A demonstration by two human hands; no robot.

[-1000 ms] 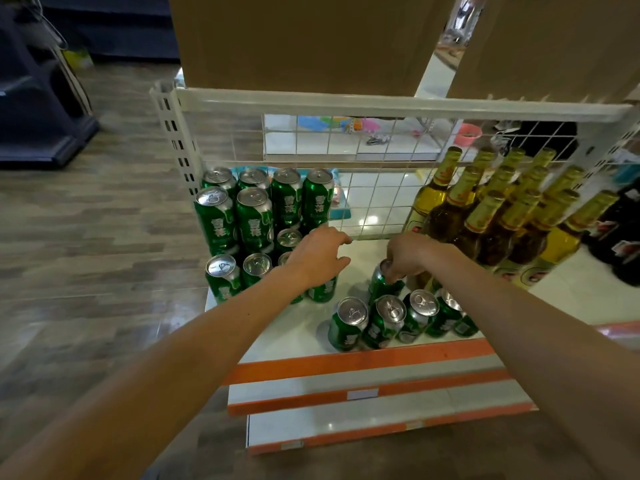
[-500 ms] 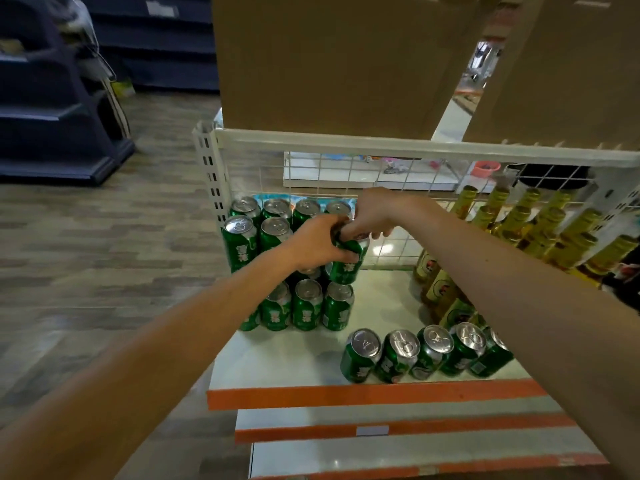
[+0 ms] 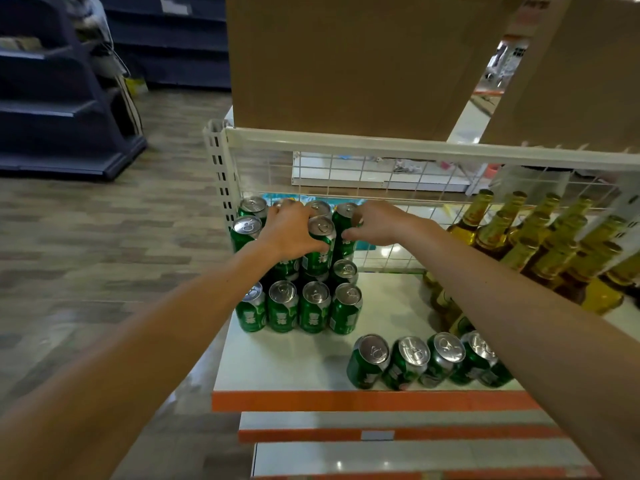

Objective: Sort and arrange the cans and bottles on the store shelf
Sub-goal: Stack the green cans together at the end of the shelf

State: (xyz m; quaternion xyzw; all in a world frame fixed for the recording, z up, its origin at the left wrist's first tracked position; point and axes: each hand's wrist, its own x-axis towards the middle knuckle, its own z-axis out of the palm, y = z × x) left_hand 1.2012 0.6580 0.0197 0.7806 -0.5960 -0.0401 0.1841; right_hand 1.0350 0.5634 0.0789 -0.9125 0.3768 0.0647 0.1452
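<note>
Both hands grip cans on the green-can stack's (image 3: 313, 306) upper tier, left hand (image 3: 291, 230) wrapped round the front can (image 3: 322, 227), right hand (image 3: 377, 225) clasping the rear can (image 3: 344, 249) beside it, likely seating each squarely on lids below; loose cans (image 3: 408, 362) wait beneath the right forearm.

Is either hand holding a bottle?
No, the left hand and right hand both grip stacked green cans; the bottles stand apart.
</note>
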